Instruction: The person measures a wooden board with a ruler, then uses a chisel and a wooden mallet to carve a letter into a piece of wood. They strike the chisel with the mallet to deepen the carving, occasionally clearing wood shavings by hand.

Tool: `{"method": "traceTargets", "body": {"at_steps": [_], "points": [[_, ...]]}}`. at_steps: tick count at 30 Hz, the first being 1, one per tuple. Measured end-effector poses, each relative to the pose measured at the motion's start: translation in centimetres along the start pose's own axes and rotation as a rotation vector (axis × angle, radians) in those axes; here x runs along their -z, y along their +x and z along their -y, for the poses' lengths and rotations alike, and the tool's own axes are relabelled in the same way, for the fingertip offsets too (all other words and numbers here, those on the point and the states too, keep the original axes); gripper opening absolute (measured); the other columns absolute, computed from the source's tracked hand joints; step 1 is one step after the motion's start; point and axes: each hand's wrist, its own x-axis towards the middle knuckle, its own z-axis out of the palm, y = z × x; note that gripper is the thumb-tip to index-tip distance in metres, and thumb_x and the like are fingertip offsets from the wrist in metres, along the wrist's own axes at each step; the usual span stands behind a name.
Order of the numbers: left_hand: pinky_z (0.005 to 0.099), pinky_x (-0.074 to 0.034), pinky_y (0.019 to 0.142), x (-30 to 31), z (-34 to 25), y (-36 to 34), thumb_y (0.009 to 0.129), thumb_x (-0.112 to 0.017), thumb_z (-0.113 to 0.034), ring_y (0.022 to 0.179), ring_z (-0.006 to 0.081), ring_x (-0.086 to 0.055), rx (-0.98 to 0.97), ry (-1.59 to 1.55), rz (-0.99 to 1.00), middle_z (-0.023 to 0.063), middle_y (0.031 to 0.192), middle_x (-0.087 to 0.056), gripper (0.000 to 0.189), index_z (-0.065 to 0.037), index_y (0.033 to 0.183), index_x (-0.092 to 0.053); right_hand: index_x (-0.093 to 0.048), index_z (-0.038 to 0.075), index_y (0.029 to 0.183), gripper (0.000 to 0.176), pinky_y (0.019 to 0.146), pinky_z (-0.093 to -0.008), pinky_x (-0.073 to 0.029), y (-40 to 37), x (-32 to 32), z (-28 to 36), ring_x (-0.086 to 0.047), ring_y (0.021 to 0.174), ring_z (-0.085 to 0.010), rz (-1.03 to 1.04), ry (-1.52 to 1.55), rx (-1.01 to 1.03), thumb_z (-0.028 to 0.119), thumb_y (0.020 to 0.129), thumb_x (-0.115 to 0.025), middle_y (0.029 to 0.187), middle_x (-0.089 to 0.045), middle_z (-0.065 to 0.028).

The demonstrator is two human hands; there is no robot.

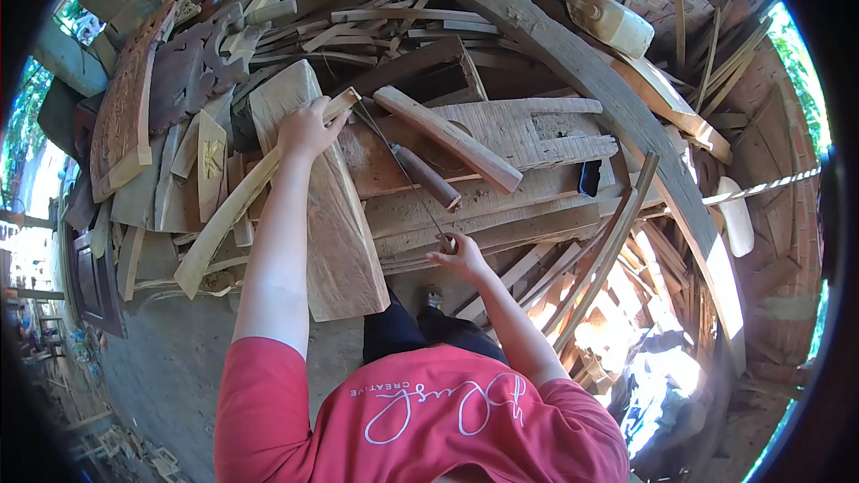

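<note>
My left hand [306, 132] is closed around the upper part of a long curved piece of wood [228, 208], pressing it over a thick wooden board [333, 224]. My right hand [463, 258] grips the near end of a long thin metal tool [407, 172], its handle mostly hidden by the fingers. This tool slants up and away from me, its far part crossing right at the tip of the curved piece. Beside it on the bench lies a tool with a round wooden handle [428, 178]. A reddish wooden block [449, 139] rests just beyond.
A slotted plank [523, 125] and a small black object [589, 179] lie on the bench's right side. Carved panels [134, 107] lean at the left. Wood strips [403, 22] are heaped behind. A big curved beam [617, 98] arches across the right, near a plastic jug [613, 22].
</note>
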Motion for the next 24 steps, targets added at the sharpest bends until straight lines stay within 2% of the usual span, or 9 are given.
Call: {"method": "traceTargets", "body": {"at_steps": [3, 8, 12, 14, 21, 24], "points": [[0.0385, -0.048, 0.068, -0.4, 0.8, 0.5, 0.076, -0.055, -0.046, 0.081, 0.0289, -0.060, -0.063, 0.009, -0.130, 0.0107, 0.089, -0.063, 0.044, -0.007, 0.095, -0.059, -0.056, -0.002, 0.105, 0.062, 0.066, -0.0305, -0.046, 0.9, -0.5, 0.3, -0.056, 0.069, -0.0156, 0.033, 0.052, -0.019, 0.036, 0.062, -0.077, 0.074, -0.060, -0.0101], [0.0383, -0.048, 0.070, 0.2, 0.4, 0.5, 0.077, -0.054, -0.047, 0.083, 0.0289, -0.060, -0.026, 0.016, -0.044, 0.0111, 0.091, -0.063, 0.046, -0.007, 0.098, -0.059, -0.055, -0.003, 0.104, 0.059, 0.064, -0.0317, -0.045, 1.0, -0.6, 0.1, -0.056, 0.066, -0.0155, 0.027, -0.047, -0.042, 0.035, 0.063, -0.076, 0.070, -0.059, -0.0107], [0.0382, -0.048, 0.071, -0.4, 0.6, 0.4, 0.077, -0.054, -0.047, 0.084, 0.0290, -0.060, -0.030, 0.014, -0.080, 0.0117, 0.092, -0.063, 0.046, -0.007, 0.099, -0.059, -0.056, -0.003, 0.103, 0.056, 0.064, -0.0320, -0.046, 0.4, -0.4, 0.6, -0.057, 0.064, -0.0174, 0.043, -0.095, -0.049, 0.033, 0.064, -0.075, 0.069, -0.059, -0.0111], [0.0384, -0.048, 0.071, -0.5, 0.6, 0.3, 0.077, -0.054, -0.047, 0.084, 0.0292, -0.060, -0.021, 0.008, -0.074, 0.0118, 0.092, -0.063, 0.046, -0.007, 0.099, -0.059, -0.058, 0.000, 0.089, 0.046, 0.061, -0.0322, -0.045, 0.3, -0.6, 0.5, -0.055, 0.062, -0.0161, -0.027, -0.072, -0.016, 0.034, 0.063, -0.075, 0.065, -0.058, -0.0093], [0.0386, -0.048, 0.070, -0.2, 0.1, 0.1, 0.077, -0.054, -0.047, 0.083, 0.0296, -0.060, -0.008, 0.017, -0.055, 0.0117, 0.091, -0.063, 0.045, -0.008, 0.099, -0.059, -0.055, -0.001, 0.081, 0.041, 0.061, -0.0339, -0.044, 0.7, 0.0, 1.0, -0.055, 0.061, -0.0200, 0.025, -0.077, -0.029, 0.031, 0.064, -0.075, 0.066, -0.057, -0.0111], [0.0393, -0.048, 0.068, -0.2, 0.2, 0.0, 0.077, -0.054, -0.046, 0.080, 0.0302, -0.060, -0.035, -0.014, -0.084, 0.0111, 0.088, -0.063, 0.042, -0.008, 0.093, -0.059, -0.057, 0.000, 0.083, 0.045, 0.061, -0.0333, -0.045, 1.0, 0.1, 0.8, -0.056, 0.061, -0.0186, 0.020, -0.101, -0.009, 0.037, 0.063, -0.074, 0.065, -0.058, -0.0110]]}}
